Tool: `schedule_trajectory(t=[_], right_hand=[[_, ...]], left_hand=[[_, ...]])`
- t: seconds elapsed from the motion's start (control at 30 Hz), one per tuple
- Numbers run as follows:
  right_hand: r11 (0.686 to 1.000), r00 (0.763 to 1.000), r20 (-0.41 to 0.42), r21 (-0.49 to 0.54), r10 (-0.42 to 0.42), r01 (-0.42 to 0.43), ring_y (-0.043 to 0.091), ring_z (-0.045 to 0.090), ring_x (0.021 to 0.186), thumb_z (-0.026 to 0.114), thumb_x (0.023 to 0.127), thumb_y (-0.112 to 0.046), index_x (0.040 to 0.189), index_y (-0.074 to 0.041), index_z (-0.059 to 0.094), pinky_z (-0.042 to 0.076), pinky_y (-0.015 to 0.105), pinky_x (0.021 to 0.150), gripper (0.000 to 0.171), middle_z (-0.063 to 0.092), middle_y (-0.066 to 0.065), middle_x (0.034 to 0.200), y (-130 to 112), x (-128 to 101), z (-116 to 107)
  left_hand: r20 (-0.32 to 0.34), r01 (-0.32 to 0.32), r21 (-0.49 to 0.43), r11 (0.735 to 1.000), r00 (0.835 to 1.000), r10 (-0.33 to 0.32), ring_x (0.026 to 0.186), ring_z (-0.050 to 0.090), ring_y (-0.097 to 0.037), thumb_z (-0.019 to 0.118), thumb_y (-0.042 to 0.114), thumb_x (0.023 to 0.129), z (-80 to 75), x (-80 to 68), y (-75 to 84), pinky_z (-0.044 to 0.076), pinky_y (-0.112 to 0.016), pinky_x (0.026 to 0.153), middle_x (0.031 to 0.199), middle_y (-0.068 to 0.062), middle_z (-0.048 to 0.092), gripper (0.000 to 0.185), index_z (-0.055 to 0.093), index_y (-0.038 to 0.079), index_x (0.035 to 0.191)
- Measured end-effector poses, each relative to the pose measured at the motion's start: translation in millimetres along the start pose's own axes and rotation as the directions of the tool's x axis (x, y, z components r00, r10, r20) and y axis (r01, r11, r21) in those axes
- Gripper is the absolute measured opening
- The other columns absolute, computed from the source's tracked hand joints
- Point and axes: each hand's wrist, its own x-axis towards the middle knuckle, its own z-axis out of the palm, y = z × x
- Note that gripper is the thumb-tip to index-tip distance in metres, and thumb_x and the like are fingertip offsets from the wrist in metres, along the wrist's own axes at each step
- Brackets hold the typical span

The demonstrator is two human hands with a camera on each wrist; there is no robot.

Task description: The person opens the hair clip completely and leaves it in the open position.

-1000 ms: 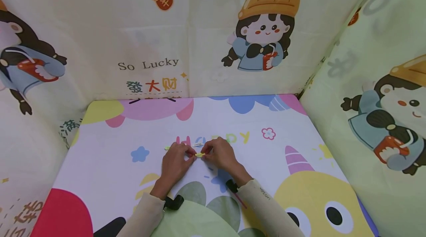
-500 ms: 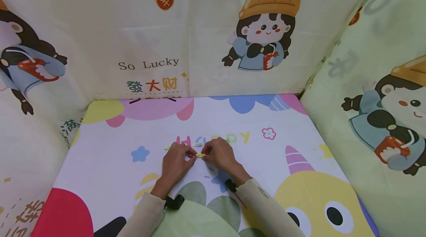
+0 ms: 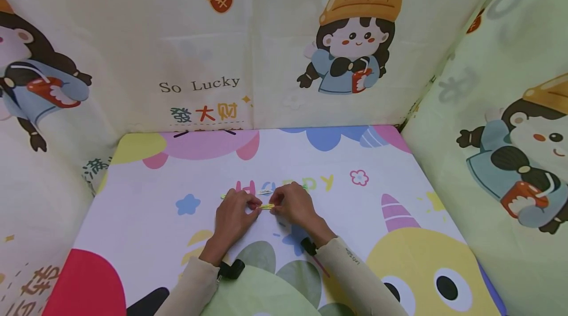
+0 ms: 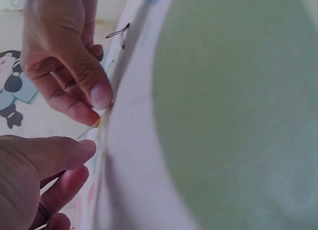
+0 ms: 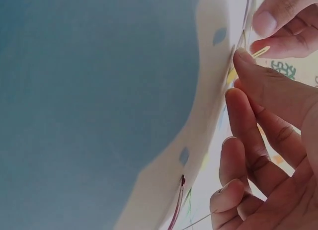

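Over the white cartoon-print table cover (image 3: 146, 207), your right hand (image 3: 294, 203) pinches a small, thin yellow clip (image 3: 266, 206) at its right end. Your left hand (image 3: 234, 215) has thumb and finger close together at the yellow clip's left end, but I can't tell if they hold it. A small, thin white clip (image 3: 265, 192) lies just behind the yellow clip.
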Motion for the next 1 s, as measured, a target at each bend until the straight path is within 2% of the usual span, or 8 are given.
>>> schedule_trajectory(t=[0.2,0.3,0.6,1.0], right_hand=[[0.998,0.999,-0.033,0.044,-0.033,0.034,0.012,0.064,0.084,0.095,0.080,-0.020,0.090,-0.019,0.083,0.050,0.028,0.077,0.016,0.073,-0.010,0.078,0,2,-2],[0.997,0.998,-0.046,0.058,-0.053,0.055,0.014,0.062,0.087,0.094,0.081,-0.020,0.092,-0.020,0.083,0.048,0.028,0.077,0.016,0.073,-0.010,0.079,-2,3,-2],[0.989,0.996,-0.051,0.128,-0.073,0.079,0.010,0.052,0.083,0.094,0.082,-0.024,0.096,-0.021,0.084,0.043,0.026,0.074,0.018,0.071,-0.011,0.078,-13,8,-2],[0.985,0.998,-0.027,0.162,-0.051,0.055,0.011,0.054,0.088,0.093,0.083,-0.026,0.096,-0.023,0.084,0.045,0.027,0.077,0.016,0.071,-0.013,0.080,-32,11,8]], left_hand=[[-0.053,0.001,-0.030,1.000,0.999,-0.002,0.083,0.052,-0.015,0.090,0.019,0.082,-13.0,2.1,-3.5,0.043,-0.030,0.062,0.080,0.009,0.073,0.014,0.084,0.023,0.095],[-0.063,0.004,-0.036,0.999,0.998,-0.006,0.084,0.053,-0.016,0.091,0.019,0.082,-20.0,2.5,-6.6,0.044,-0.031,0.063,0.083,0.007,0.074,0.016,0.085,0.022,0.097],[-0.115,-0.005,-0.065,0.998,0.993,-0.003,0.083,0.053,-0.018,0.090,0.018,0.084,-41.4,0.1,-24.0,0.042,-0.030,0.062,0.082,0.005,0.074,0.014,0.085,0.020,0.097],[-0.101,0.060,-0.054,0.997,0.993,-0.065,0.082,0.049,-0.016,0.087,0.022,0.087,-60.2,-9.6,-44.1,0.042,-0.030,0.065,0.083,0.006,0.074,0.012,0.084,0.021,0.099]])
